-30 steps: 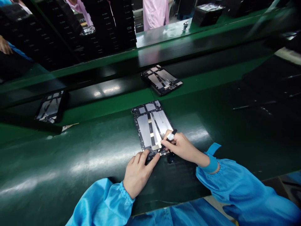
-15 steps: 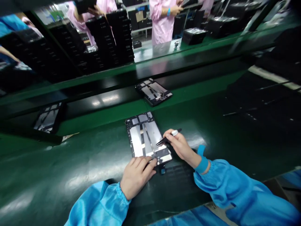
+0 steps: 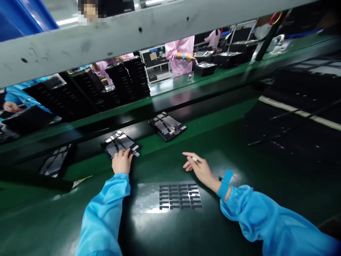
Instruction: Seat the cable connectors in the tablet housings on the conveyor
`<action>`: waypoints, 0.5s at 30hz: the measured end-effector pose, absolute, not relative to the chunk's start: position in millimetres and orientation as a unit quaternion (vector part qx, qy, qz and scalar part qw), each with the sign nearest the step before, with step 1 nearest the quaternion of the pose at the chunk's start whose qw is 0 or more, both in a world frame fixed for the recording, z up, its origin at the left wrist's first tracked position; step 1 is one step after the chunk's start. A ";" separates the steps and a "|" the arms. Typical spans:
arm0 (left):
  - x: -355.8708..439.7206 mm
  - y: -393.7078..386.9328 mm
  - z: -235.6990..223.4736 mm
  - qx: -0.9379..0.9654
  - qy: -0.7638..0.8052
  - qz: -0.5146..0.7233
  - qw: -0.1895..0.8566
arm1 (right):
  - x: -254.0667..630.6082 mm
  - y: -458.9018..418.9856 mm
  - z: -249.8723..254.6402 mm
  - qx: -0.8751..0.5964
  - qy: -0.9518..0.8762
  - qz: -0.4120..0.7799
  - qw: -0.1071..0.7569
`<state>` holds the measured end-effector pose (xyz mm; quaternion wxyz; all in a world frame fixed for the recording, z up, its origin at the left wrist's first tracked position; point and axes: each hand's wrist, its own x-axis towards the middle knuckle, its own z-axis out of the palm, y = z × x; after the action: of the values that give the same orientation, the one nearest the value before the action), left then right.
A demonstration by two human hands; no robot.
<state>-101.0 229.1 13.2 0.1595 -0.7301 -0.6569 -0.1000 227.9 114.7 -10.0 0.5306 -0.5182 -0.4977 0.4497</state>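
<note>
Working surface, left to right. A dark rectangular tablet frame with silver foil panels point(image 3: 56, 163) is lying at the far left of the glossy green counter point(image 3: 32, 190), well apart from the hands. Next, a second dark tablet frame with silver foil panels point(image 3: 119, 143) is sitting on a black band point(image 3: 85, 140) along the counter's far side. The left hand point(image 3: 122, 161), coming out of a shiny blue smock sleeve point(image 3: 103, 213), is grasping this frame, its fingers curling over the near edge. Just to the right, a third dark tablet frame with silver foil panels point(image 3: 167, 126) is lying tilted across the band and a green strip, not touching either hand. Nearer the person, a rectangular silvery sheet carrying rows of small black pieces point(image 3: 179, 196) is resting on the counter, between the hands and apart from both. The right hand point(image 3: 200, 170) is clenched lightly around slim black tweezers with a white band point(image 3: 195, 160), whose tips are hidden, while its fingers point(image 3: 188, 156) are pointing left. A blue wrist strap point(image 3: 225, 184) is circling the right wrist, above a second blue sleeve point(image 3: 266, 218). Beyond the counter, people in pink smocks point(image 3: 179, 57) are standing behind stacks of black trays point(image 3: 128, 76).
</note>
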 end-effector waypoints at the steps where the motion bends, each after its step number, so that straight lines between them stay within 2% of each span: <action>1: -105.8 236.4 9.6 -0.712 -0.672 -0.110 0.171 | 222.9 107.9 -9.1 -0.508 -0.529 0.441 0.517; 5: -114.3 248.4 -2.1 -0.676 -0.690 -0.149 0.212 | 190.8 78.2 -10.9 -0.429 -0.771 0.283 0.377; 7: -115.8 250.0 -3.2 -0.697 -0.666 -0.152 0.219 | 177.6 70.1 -12.4 -0.357 -0.853 0.273 0.267; 9: -116.6 251.9 -1.1 -0.742 -0.622 -0.134 0.212 | 172.7 68.5 -10.8 -0.319 -0.884 0.274 0.205; 15: -108.8 250.3 6.0 -0.841 -0.506 -0.071 0.178 | 198.1 69.0 8.5 -0.242 -0.915 0.281 0.157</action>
<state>-108.8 250.3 6.0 0.1779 -0.8411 -0.5057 -0.0714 198.1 69.0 8.5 0.1566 -0.2423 -0.9152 0.2813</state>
